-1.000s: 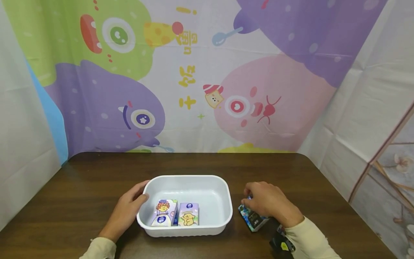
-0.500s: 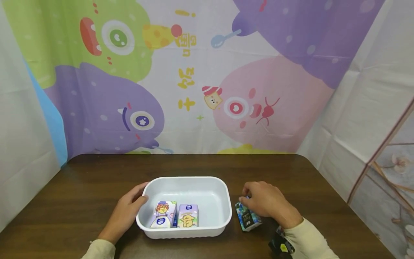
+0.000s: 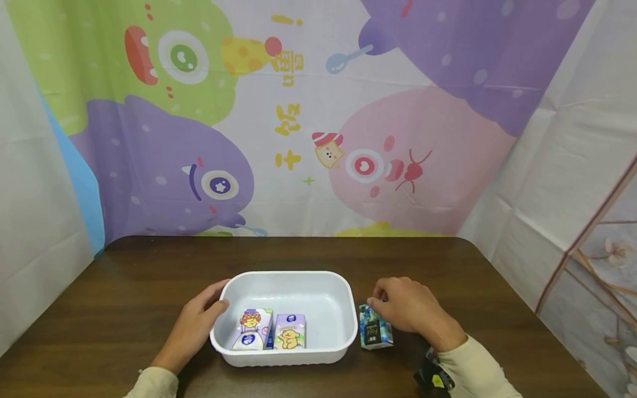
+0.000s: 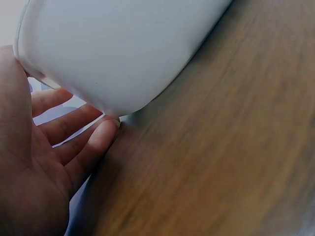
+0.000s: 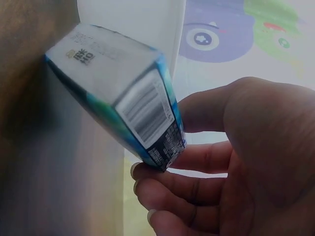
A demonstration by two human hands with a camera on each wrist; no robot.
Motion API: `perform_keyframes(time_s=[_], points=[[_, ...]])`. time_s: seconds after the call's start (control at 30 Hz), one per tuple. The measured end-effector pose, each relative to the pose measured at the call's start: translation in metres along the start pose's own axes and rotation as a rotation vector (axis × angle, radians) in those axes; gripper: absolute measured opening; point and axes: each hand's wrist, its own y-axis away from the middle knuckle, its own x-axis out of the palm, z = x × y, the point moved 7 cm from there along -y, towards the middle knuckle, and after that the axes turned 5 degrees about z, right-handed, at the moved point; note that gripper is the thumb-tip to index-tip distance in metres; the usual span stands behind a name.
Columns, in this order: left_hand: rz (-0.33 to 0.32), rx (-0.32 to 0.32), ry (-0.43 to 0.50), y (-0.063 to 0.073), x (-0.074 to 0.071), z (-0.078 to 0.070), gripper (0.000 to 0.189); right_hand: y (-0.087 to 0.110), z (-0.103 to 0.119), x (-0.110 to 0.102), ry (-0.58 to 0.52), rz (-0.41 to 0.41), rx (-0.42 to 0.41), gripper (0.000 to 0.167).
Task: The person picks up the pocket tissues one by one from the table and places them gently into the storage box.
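A white plastic basin (image 3: pixel 291 358) stands on the table. My left hand (image 3: pixel 196 318) holds its left end, thumb at the rim and fingers against the outer wall, as the left wrist view shows. Inside the basin, at the near left, lie a white cartoon tissue pack (image 3: pixel 251 330) and a purple one (image 3: pixel 290 331) with a yellow puppy. Just right of the basin, my right hand (image 3: pixel 410 304) pinches a blue and black tissue pack (image 3: pixel 375 329) by its far end between thumb and fingers. The pack's white face and barcode (image 5: pixel 147 110) show in the right wrist view.
The dark wooden table (image 3: pixel 278 254) reaches back to a cartoon-printed curtain (image 3: pixel 293 204). Pale cloth (image 3: pixel 542 210) hangs along the right side. A black wrist device (image 3: pixel 432 375) sits beside the right sleeve.
My right hand has turned the blue and black tissue pack straighter and brought it leftward, close to the basin's right wall. The left hand and the basin stay in place.
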Motion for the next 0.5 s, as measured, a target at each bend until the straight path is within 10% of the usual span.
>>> perform_keyframes(time_s=[0.5], points=[[-0.001, 0.008, 0.01, -0.0008, -0.0001, 0.0034, 0.042, -0.0016, -0.0045, -0.0093, -0.019, -0.113, 0.065, 0.02]])
